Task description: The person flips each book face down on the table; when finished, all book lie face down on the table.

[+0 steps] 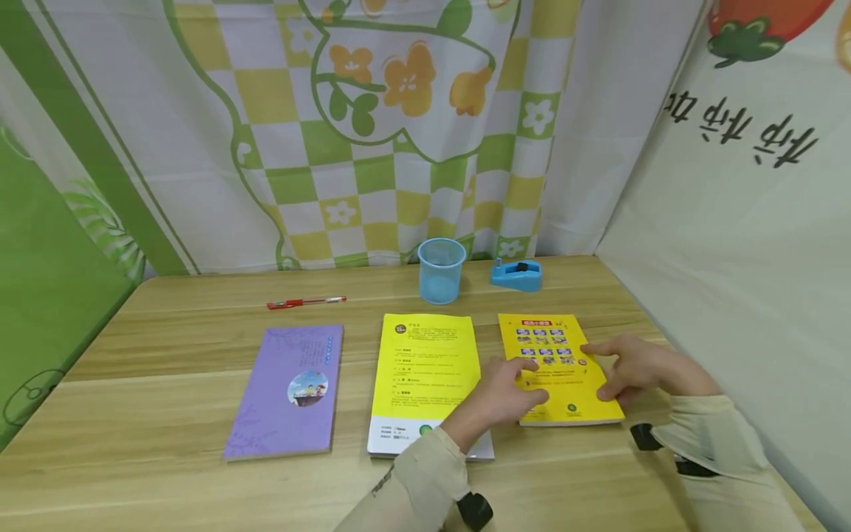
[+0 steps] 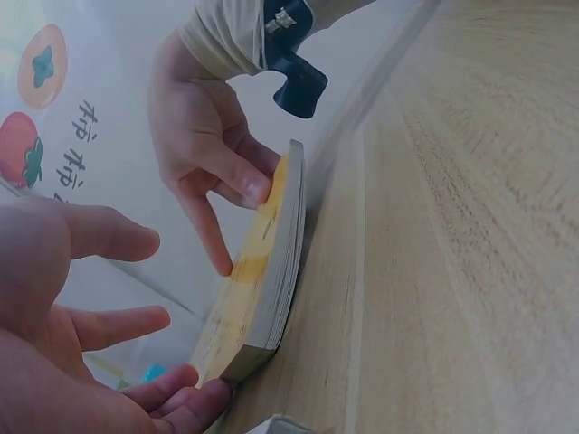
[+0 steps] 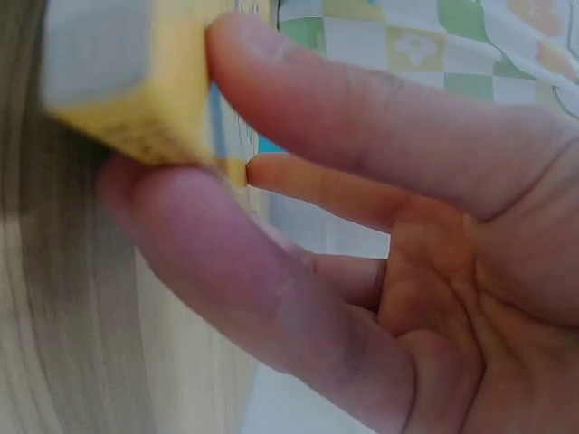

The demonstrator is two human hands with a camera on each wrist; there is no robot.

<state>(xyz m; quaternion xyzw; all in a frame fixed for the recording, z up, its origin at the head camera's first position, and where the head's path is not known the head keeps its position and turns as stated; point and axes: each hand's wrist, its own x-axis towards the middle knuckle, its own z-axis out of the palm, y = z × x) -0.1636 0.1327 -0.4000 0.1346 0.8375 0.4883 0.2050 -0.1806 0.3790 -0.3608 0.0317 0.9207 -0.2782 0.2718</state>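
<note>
A small yellow book with rows of purple pictures on its cover lies at the right of the table. My right hand holds its right side, thumb on the cover and lower fingers against the side edge. At the opposite side is my left hand; its thumb and index finger are spread in the air, while its lower fingers touch the book's edge. Beneath the left wrist lies a larger yellow-and-white book, partly covered by that arm. A purple book lies farther left.
A blue mesh pen cup and a blue tape dispenser stand at the back of the wooden table. Behind the purple book lies a red pen. Patterned curtain hangs behind, with a white wall on the right.
</note>
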